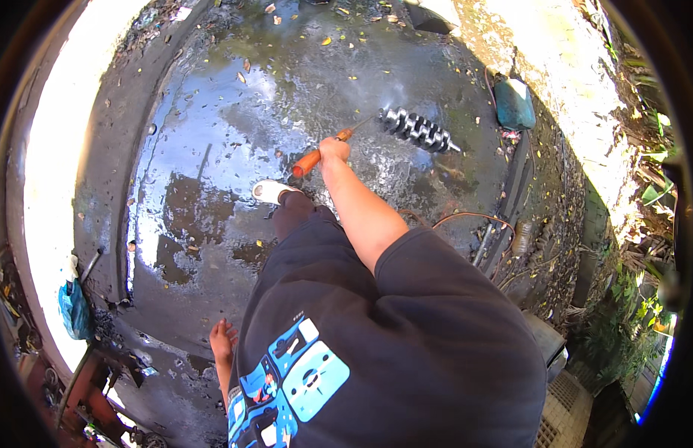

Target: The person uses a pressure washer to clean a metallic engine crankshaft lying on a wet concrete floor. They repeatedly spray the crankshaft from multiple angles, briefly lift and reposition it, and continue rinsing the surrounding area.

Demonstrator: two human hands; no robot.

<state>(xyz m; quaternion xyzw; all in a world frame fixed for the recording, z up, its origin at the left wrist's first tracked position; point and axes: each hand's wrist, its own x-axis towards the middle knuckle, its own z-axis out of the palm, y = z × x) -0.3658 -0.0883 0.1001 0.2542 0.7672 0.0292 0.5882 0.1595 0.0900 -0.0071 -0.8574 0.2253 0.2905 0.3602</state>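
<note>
Right grip (334, 150) closed round orange tool (307, 162), left of crankshaft (417, 130); thin tip toward it, held out presumably for reach. Crankshaft lies on wet floor (316, 86). Left grip (223, 340) loose, empty, well apart.

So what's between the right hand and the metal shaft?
In the head view: the orange tool's front end and thin rod, pointing from the right hand toward the metal shaft.

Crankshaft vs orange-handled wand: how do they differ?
The crankshaft rests on the wet ground; the orange-handled wand is held in the right hand. The crankshaft is dark and silvery with chunky lobes; the wand has an orange handle and a thin rod. Both are elongated.
</note>
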